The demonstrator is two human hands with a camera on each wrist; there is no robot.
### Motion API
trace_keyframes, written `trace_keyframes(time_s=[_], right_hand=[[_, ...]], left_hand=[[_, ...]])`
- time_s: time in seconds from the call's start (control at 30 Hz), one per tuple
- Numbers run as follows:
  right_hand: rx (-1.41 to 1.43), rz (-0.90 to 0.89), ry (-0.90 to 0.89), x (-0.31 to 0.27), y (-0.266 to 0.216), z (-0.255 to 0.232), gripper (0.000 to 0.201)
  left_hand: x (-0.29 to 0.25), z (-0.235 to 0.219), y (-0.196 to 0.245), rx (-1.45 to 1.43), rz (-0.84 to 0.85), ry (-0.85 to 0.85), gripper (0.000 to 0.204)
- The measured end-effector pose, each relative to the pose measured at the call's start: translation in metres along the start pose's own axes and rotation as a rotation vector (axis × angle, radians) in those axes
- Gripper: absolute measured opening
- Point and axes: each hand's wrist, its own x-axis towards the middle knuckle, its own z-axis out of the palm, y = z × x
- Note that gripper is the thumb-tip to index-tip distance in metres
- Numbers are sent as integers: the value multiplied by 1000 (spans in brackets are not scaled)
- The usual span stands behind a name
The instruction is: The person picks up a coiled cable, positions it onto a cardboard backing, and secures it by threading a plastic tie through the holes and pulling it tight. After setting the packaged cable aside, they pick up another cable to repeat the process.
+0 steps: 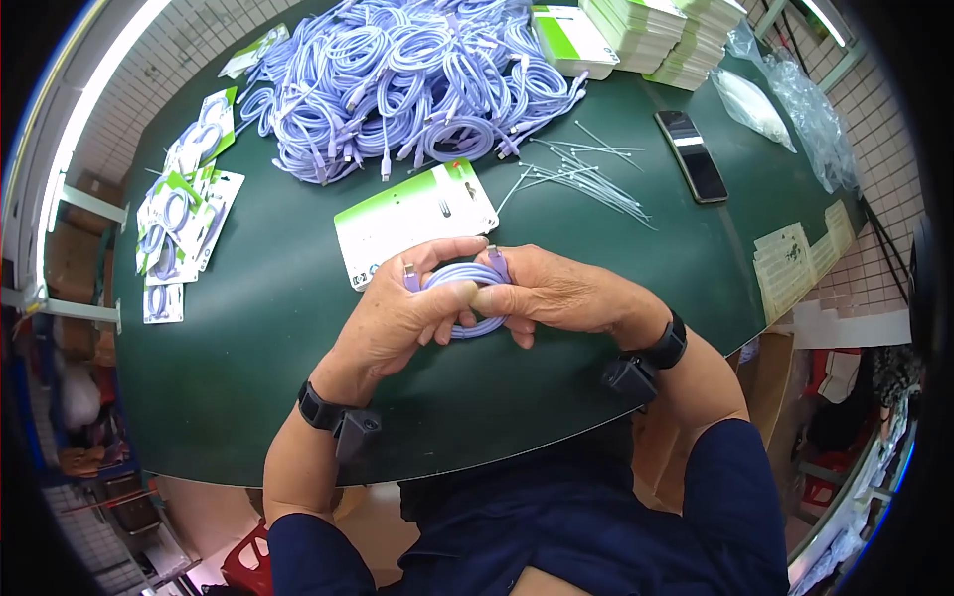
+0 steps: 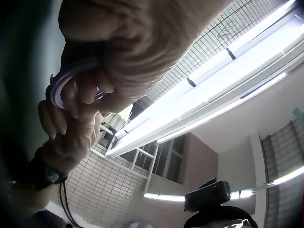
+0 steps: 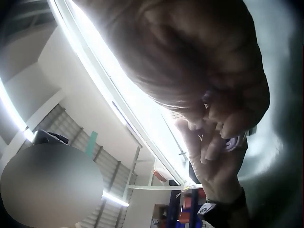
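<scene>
Between both hands is a light purple cable (image 1: 482,329) wound into a small coil, its two plug ends sticking up at the left and right of the loop. My left hand (image 1: 393,310) grips the coil's left side, thumb across the front. From the right, my right hand (image 1: 571,288) pinches the same coil, and the two thumbs meet near its middle. Part of the loop (image 2: 58,90) shows among the fingers in the left wrist view; in the right wrist view the fingers hide most of it. Just beyond the hands lies a white and green packaging card (image 1: 407,221).
A large heap of purple cables (image 1: 397,84) covers the table's far side. Thin cable ties (image 1: 586,181) and a phone (image 1: 693,159) lie right of it. Packaged cables (image 1: 177,214) are at the left, stacked cards (image 1: 646,40) at the back, plastic bags (image 1: 810,119) at the right.
</scene>
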Motion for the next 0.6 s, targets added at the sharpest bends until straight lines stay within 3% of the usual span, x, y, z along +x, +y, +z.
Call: trace_keyframes(time_s=[0.07,0.1,0.2,0.37,0.5,0.6], right_hand=[[-56,-25,-143,2,1,0,44],[-48,-26,-152,3,-1,0,44],[-206,165,-230,2,-11,5,39],[-254,144,-251,5,14,13,44],[-331,221,-280,6,6,16,50],[-461,-79,-327,8,20,14,53]], left_hand=[[-8,7,8,260,-95,58,61],[-10,7,10,260,-102,68,61],[-18,5,12,302,-219,11,67],[-19,-3,-13,605,-124,-97,70],[-20,11,-14,810,-157,34,73],[-19,8,-26,918,63,13,71]])
